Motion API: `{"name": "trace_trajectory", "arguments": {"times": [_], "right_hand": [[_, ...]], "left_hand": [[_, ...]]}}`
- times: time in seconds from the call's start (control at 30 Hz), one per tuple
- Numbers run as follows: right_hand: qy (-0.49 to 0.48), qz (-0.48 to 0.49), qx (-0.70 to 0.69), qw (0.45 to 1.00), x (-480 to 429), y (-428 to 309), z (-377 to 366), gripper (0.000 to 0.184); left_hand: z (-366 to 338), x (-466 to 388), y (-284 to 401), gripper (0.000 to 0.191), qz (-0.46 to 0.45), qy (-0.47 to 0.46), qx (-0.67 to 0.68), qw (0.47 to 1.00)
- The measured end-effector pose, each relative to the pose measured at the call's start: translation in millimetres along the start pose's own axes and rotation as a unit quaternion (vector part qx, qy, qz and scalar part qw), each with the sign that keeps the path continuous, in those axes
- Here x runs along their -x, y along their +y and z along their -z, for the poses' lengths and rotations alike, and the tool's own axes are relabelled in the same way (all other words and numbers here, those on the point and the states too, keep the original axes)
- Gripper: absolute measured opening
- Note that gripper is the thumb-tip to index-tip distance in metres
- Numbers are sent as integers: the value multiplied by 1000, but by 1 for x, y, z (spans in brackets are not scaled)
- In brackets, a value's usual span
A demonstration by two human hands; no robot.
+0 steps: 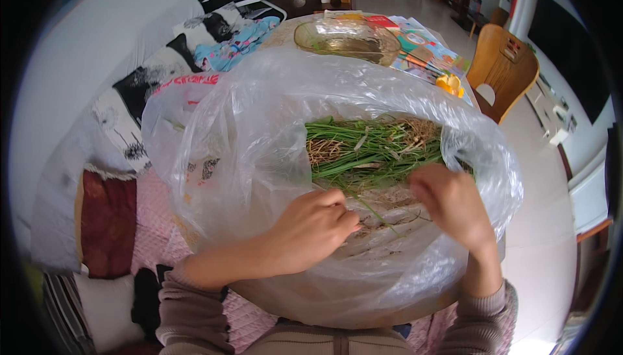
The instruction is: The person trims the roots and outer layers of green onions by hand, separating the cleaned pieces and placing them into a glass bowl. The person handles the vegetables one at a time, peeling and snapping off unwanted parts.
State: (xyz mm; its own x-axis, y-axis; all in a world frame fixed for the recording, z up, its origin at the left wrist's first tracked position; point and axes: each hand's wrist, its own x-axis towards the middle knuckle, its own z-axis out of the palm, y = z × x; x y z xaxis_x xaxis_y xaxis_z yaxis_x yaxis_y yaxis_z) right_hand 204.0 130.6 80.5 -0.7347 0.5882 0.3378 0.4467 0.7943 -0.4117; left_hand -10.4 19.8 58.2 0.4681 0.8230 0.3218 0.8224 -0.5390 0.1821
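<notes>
A large clear plastic bag [243, 141] lies spread over the table, with a heap of thin green stalks with brown roots [370, 150] in its opening. My left hand [316, 228] is over the near part of the bag with its fingers curled together; a thin green stalk runs by its fingertips, and whether they grip it cannot be made out. My right hand [448, 204], blurred, is bent down at the near right edge of the heap; its fingertips are hidden. Loose roots and dry bits [384, 223] lie on the plastic between the two hands.
Beyond the bag stands an amber transparent bowl [348, 43]. Right of it lie colourful printed papers [423, 48] and an orange peel [450, 85]. A wooden chair [506, 68] stands at the right. A sofa with a brown cushion [108, 223] is at the left.
</notes>
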Motion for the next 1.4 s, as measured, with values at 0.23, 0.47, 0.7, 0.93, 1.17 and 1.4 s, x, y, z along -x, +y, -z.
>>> {"name": "trace_trajectory", "arguments": {"times": [0.23, 0.47, 0.7, 0.93, 1.17, 1.4], "right_hand": [[58, 13, 154, 986, 0, 41, -49, 21], [-26, 15, 232, 972, 10, 34, -60, 14], [74, 64, 106, 990, 16, 17, -45, 18], [77, -47, -133, 987, 19, 1, -35, 31], [57, -76, -254, 962, 20, 1, -36, 13], [34, -106, -265, 958, 20, -10, -49, 12]], "left_hand": [[-28, -2, 2, 14, -14, 37, 28, 999], [-47, 20, -10, 13, -9, 94, -27, 995], [-43, 17, -10, 22, 80, 184, 35, 979], [-50, 18, -15, 23, 69, 195, 57, 977], [-46, 18, -14, 27, 77, 215, 74, 971], [-42, 20, 1, 26, 145, 202, 280, 927]]}}
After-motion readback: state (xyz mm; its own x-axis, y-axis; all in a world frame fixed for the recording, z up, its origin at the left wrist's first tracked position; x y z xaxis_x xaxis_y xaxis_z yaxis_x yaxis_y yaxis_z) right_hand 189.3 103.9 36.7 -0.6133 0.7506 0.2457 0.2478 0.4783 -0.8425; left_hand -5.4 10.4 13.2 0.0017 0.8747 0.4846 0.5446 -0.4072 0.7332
